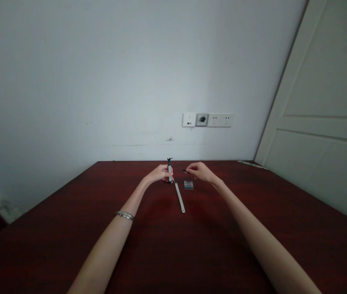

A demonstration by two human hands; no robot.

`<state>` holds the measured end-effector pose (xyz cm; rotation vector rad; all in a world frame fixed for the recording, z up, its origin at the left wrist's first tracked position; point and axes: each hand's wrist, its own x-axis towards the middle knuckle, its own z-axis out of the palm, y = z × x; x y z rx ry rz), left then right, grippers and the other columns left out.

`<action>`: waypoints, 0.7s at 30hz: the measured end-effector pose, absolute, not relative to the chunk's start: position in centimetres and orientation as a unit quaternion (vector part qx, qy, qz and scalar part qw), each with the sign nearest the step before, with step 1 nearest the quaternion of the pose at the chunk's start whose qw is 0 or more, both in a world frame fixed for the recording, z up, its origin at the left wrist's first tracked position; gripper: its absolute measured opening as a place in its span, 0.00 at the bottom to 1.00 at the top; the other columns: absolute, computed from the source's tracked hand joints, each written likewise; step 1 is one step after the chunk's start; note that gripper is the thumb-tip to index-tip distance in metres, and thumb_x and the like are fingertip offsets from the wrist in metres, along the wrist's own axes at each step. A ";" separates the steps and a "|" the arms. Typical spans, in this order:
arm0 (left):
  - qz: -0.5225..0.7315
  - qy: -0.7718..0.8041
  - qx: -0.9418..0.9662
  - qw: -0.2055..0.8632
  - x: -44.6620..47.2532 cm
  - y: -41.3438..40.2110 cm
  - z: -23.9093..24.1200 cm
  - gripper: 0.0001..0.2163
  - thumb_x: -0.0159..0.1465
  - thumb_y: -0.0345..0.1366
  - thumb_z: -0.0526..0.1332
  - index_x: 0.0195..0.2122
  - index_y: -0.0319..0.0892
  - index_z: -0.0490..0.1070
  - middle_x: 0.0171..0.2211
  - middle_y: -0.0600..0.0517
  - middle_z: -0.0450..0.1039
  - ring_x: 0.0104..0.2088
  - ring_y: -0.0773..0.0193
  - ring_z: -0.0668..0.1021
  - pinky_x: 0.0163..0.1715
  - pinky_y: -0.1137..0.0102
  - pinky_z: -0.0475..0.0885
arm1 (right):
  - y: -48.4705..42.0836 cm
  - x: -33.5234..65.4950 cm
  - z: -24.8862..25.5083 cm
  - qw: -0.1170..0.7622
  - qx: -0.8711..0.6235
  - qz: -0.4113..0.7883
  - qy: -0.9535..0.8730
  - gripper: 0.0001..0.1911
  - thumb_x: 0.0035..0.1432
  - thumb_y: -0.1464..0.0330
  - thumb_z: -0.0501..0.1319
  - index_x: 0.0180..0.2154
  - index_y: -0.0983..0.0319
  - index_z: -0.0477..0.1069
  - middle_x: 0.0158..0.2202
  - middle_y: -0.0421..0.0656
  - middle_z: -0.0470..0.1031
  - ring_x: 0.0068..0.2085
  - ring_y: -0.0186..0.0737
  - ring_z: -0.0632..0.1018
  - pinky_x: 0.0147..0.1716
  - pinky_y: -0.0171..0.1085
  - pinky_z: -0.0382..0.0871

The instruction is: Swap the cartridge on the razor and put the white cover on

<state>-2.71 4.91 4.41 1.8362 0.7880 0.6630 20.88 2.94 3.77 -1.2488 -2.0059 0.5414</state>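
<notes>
My left hand (162,173) is closed around a slim tool (169,168) with a light grey handle and a black, jagged-looking head. It stands about upright, head at the top; its exact kind is too small to make out. To the right, my right hand (200,171) pinches a small, flat dark piece (186,171) that points left toward the tool, with a gap between them. Between and below the hands, a long pale strip (180,197) with a dark upper end lies on the table. Beside it is a small clear plastic case (188,185), its contents unclear.
The dark red wooden table (115,253) reaches back to a pale wall (136,81). Sockets and a switch plate (220,120) are set in the wall above the table's back edge. A pale panelled door (326,122) rises along the right side.
</notes>
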 end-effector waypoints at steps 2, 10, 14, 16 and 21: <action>0.276 0.319 0.755 0.502 -2.7 5.0 4.3 0.10 0.55 0.38 0.62 0.31 0.38 0.62 0.25 0.47 0.75 0.27 0.63 0.78 0.25 0.74 0.70 | 2.4 20.3 4.6 0.372 -0.465 0.242 -0.766 0.14 0.53 0.62 0.57 0.32 0.66 0.74 0.27 0.41 0.73 0.25 0.31 0.70 0.17 0.26 0.65; 0.297 0.305 0.740 0.520 -2.5 4.9 4.1 0.15 0.54 0.42 0.64 0.34 0.37 0.63 0.26 0.47 0.74 0.27 0.63 0.78 0.25 0.71 0.73 | 1.1 18.7 5.7 0.382 -0.443 0.274 -0.763 0.15 0.55 0.61 0.56 0.32 0.66 0.72 0.21 0.38 0.69 0.14 0.25 0.64 0.11 0.26 0.60; 0.301 0.300 0.737 0.526 -2.4 4.9 4.2 0.16 0.55 0.43 0.63 0.35 0.36 0.63 0.26 0.47 0.74 0.26 0.64 0.78 0.25 0.72 0.73 | 0.9 18.4 5.6 0.369 -0.441 0.277 -0.770 0.14 0.55 0.61 0.56 0.32 0.66 0.72 0.21 0.38 0.69 0.13 0.25 0.64 0.11 0.26 0.57; 0.298 0.298 0.738 0.527 -2.4 4.9 4.3 0.15 0.55 0.43 0.64 0.34 0.36 0.63 0.26 0.46 0.75 0.26 0.64 0.78 0.25 0.71 0.73 | 0.9 18.3 5.5 0.365 -0.441 0.279 -0.771 0.14 0.55 0.61 0.56 0.32 0.66 0.72 0.21 0.38 0.70 0.13 0.25 0.65 0.11 0.26 0.57; 0.290 0.288 0.740 0.534 -2.2 4.7 4.7 0.15 0.54 0.42 0.64 0.34 0.35 0.65 0.27 0.45 0.75 0.27 0.63 0.78 0.26 0.71 0.73 | 0.8 18.0 5.3 0.361 -0.435 0.277 -0.777 0.14 0.55 0.62 0.55 0.33 0.66 0.73 0.21 0.38 0.70 0.14 0.26 0.65 0.12 0.27 0.59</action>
